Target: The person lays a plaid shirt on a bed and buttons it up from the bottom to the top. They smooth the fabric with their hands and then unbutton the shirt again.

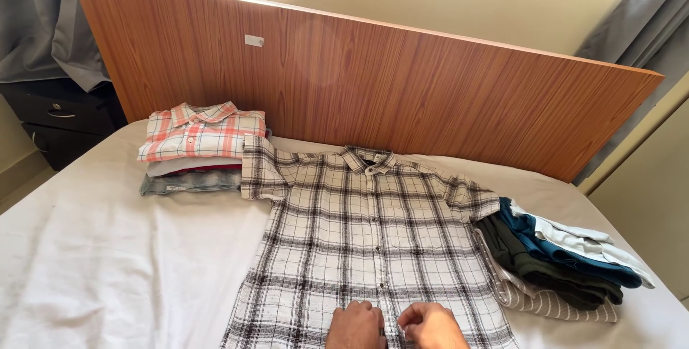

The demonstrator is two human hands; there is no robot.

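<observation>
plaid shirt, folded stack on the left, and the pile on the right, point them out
plaid shirt (373,227), head view, chest panel
folded stack (197,134), head view, top checked shirt
pile (552,266), head view, dark green garment

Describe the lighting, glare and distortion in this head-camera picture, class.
Head view: soft daylight from the right; a faint glare patch on the wooden headboard; wide-lens bending of its top edge; the plaid shirt is sharp; both hands are cut off at the bottom.

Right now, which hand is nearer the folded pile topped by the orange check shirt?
Left. The left hand lies on the plaid shirt hem, on the side toward the pile; the right hand sits beside it, farther off.
</observation>
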